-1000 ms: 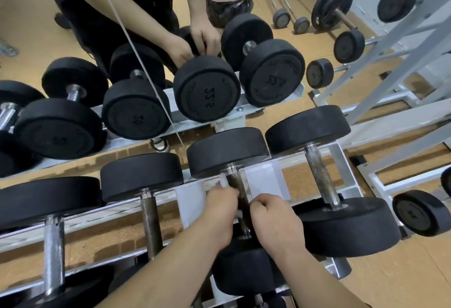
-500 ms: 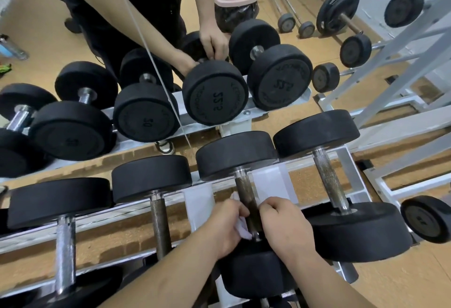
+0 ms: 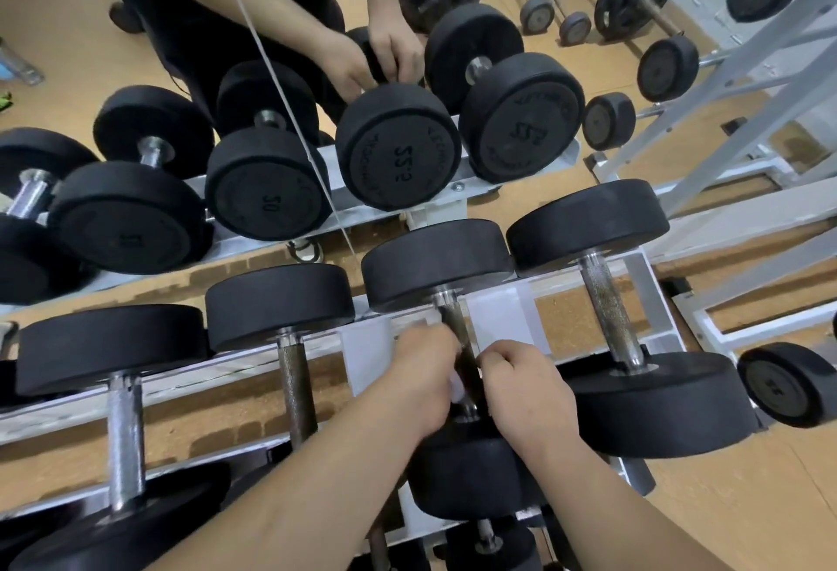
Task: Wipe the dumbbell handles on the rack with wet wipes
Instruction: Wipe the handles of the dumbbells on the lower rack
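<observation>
The left grip (image 3: 423,382) pinches the wet wipe (image 3: 455,387) against the dumbbell handle (image 3: 453,314) on the rack (image 3: 500,314); the right grip (image 3: 527,394) curls round the same handle just beside it, probably to steady it; bare metal shows beyond both.

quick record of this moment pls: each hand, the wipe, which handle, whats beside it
left hand: fingers curled, holds wet wipe against the handle
right hand: fingers curled at the same handle, opposite side
wet wipe: white, mostly hidden between the hands
dumbbell handle: dark, second from right on the rack
neighbour handle: to the right, bare, untouched
</observation>
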Demonstrator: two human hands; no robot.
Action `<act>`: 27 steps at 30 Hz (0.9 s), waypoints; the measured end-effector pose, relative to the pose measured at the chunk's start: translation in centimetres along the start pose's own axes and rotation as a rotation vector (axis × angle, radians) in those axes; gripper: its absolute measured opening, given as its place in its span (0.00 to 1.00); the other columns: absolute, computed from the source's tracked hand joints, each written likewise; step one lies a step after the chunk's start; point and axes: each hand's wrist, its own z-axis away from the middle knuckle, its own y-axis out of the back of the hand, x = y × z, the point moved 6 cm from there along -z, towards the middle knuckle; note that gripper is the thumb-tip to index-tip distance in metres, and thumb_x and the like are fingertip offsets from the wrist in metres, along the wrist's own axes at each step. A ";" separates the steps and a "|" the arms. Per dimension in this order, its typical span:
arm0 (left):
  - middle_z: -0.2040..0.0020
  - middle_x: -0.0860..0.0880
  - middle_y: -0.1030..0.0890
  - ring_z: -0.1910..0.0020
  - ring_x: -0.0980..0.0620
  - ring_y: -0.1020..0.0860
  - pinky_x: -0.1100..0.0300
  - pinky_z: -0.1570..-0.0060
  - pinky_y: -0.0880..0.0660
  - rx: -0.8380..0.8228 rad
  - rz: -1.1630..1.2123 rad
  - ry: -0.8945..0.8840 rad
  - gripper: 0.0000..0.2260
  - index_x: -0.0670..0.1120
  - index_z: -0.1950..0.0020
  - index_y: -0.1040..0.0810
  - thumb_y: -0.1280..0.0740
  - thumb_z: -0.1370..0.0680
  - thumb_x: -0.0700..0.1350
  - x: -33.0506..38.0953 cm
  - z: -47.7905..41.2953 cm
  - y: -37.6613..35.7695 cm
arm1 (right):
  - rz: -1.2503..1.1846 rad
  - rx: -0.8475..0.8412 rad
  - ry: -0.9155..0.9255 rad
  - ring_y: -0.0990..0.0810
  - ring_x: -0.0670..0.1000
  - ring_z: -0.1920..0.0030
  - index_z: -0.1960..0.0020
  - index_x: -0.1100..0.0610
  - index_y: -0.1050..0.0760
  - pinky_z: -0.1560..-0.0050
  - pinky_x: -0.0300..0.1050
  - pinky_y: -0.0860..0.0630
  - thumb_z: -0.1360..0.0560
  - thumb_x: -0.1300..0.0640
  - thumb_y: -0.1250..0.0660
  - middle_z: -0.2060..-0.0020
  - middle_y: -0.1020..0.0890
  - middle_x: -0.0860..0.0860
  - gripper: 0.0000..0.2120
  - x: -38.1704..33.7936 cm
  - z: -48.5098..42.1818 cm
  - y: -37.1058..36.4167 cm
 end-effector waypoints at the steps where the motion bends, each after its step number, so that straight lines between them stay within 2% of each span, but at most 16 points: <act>1: 0.67 0.43 0.31 0.71 0.48 0.32 0.64 0.73 0.36 0.024 0.008 -0.016 0.14 0.38 0.39 0.25 0.44 0.21 0.32 0.7 -0.8 -0.2 | -0.006 0.004 -0.001 0.20 0.53 0.57 0.55 0.52 0.21 0.53 0.48 0.23 0.22 0.53 0.42 0.61 0.17 0.47 0.11 0.1 0.0 0.0; 3: 0.61 0.44 0.23 0.66 0.46 0.24 0.61 0.71 0.26 0.015 -0.018 -0.047 0.18 0.44 0.35 0.25 0.43 0.23 0.34 0.8 -1.1 -0.9 | -0.022 0.022 0.002 0.19 0.53 0.56 0.52 0.52 0.20 0.51 0.48 0.22 0.21 0.54 0.42 0.59 0.17 0.46 0.12 0.2 0.2 0.1; 4: 0.55 0.44 0.19 0.60 0.44 0.19 0.55 0.63 0.19 -0.010 -0.072 -0.058 0.23 0.50 0.33 0.26 0.43 0.25 0.37 -0.3 -1.7 -1.2 | -0.035 0.032 0.008 0.19 0.53 0.55 0.51 0.52 0.20 0.50 0.48 0.22 0.21 0.54 0.42 0.58 0.16 0.46 0.12 0.2 0.2 0.1; 6: 0.42 0.47 0.17 0.48 0.42 0.17 0.44 0.49 0.17 -0.086 -0.198 -0.050 0.30 0.58 0.29 0.30 0.43 0.31 0.42 -3.3 -2.3 -1.2 | -0.059 0.043 0.018 0.20 0.52 0.55 0.51 0.52 0.20 0.51 0.48 0.23 0.21 0.54 0.42 0.58 0.16 0.46 0.11 0.2 0.0 0.1; 7: 0.39 0.47 0.17 0.46 0.43 0.17 0.45 0.48 0.17 -0.120 -0.232 -0.038 0.31 0.59 0.28 0.30 0.43 0.31 0.42 -4.4 -2.2 -1.1 | -0.073 0.042 0.017 0.20 0.52 0.55 0.51 0.52 0.20 0.52 0.47 0.24 0.21 0.54 0.42 0.58 0.16 0.46 0.12 0.2 0.0 0.2; 8: 0.40 0.47 0.17 0.46 0.45 0.17 0.49 0.49 0.17 -0.151 -0.256 -0.031 0.29 0.56 0.29 0.27 0.43 0.30 0.41 -4.5 -1.1 -1.1 | -0.092 0.038 0.015 0.20 0.51 0.55 0.52 0.51 0.20 0.53 0.47 0.24 0.21 0.54 0.43 0.58 0.17 0.45 0.12 0.2 0.0 0.1; 10: 0.48 0.45 0.15 0.52 0.45 0.18 0.53 0.52 0.19 -0.208 -0.239 -0.047 0.22 0.49 0.37 0.21 0.41 0.29 0.40 -3.3 1.8 -1.3 | -0.129 0.044 0.020 0.20 0.51 0.56 0.53 0.50 0.21 0.53 0.48 0.23 0.24 0.51 0.44 0.59 0.17 0.45 0.13 0.3 0.2 0.1; 13: 0.51 0.41 0.15 0.51 0.42 0.17 0.48 0.45 0.19 -0.216 -0.106 -0.075 0.14 0.46 0.48 0.17 0.38 0.30 0.38 -2.0 4.5 -0.9 | -0.187 0.073 0.019 0.21 0.53 0.59 0.59 0.52 0.23 0.55 0.51 0.24 0.25 0.52 0.44 0.62 0.18 0.47 0.12 0.7 0.3 0.2; 15: 0.47 0.39 0.15 0.45 0.38 0.17 0.43 0.39 0.20 -0.212 -0.044 -0.059 0.13 0.46 0.46 0.18 0.37 0.25 0.34 -1.7 5.4 0.4 | -0.266 0.112 -0.003 0.21 0.54 0.59 0.60 0.52 0.23 0.55 0.53 0.24 0.25 0.53 0.44 0.63 0.18 0.48 0.12 0.8 0.5 0.5; 17: 0.41 0.39 0.17 0.41 0.38 0.18 0.41 0.38 0.20 -0.223 0.006 -0.029 0.17 0.46 0.38 0.21 0.36 0.24 0.33 -1.3 5.8 2.1 | -0.377 0.153 -0.022 0.20 0.57 0.57 0.59 0.51 0.23 0.50 0.56 0.22 0.27 0.48 0.46 0.61 0.18 0.49 0.14 0.9 0.7 0.9; 19: 0.39 0.38 0.17 0.40 0.38 0.18 0.41 0.37 0.21 -0.275 0.110 -0.007 0.20 0.43 0.33 0.24 0.34 0.25 0.34 -0.8 6.4 3.5 | -0.461 0.160 -0.034 0.18 0.58 0.54 0.55 0.52 0.22 0.44 0.60 0.22 0.29 0.43 0.47 0.58 0.17 0.51 0.19 1.1 0.7 1.1; 22: 0.39 0.36 0.17 0.38 0.36 0.18 0.39 0.33 0.24 -0.420 0.228 0.003 0.18 0.41 0.31 0.26 0.36 0.22 0.35 0.3 8.5 4.4 | -0.567 0.103 -0.036 0.16 0.55 0.50 0.53 0.50 0.17 0.39 0.60 0.22 0.27 0.32 0.49 0.56 0.14 0.48 0.29 1.3 0.8 0.8; 24: 0.37 0.35 0.18 0.37 0.35 0.19 0.37 0.34 0.24 -0.527 0.287 -0.025 0.21 0.40 0.28 0.29 0.36 0.21 0.35 1.2 10.1 4.7 | -0.679 0.029 -0.049 0.15 0.55 0.48 0.51 0.50 0.14 0.39 0.57 0.22 0.21 0.29 0.50 0.55 0.11 0.49 0.33 0.9 1.5 0.9; 26: 0.35 0.33 0.20 0.36 0.34 0.20 0.34 0.33 0.27 -0.619 0.317 -0.028 0.23 0.39 0.26 0.30 0.36 0.22 0.34 1.6 11.3 4.9 | -0.794 -0.144 -0.079 0.15 0.57 0.44 0.45 0.53 0.13 0.39 0.52 0.22 0.18 0.30 0.48 0.50 0.11 0.54 0.33 0.2 2.6 1.5; 27: 0.35 0.33 0.20 0.36 0.33 0.20 0.33 0.32 0.28 -0.661 0.305 -0.033 0.22 0.38 0.27 0.30 0.36 0.21 0.34 1.7 11.8 4.8 | -0.852 -0.278 -0.060 0.15 0.57 0.41 0.41 0.54 0.14 0.37 0.52 0.23 0.19 0.29 0.48 0.46 0.12 0.56 0.35 -0.3 3.4 1.9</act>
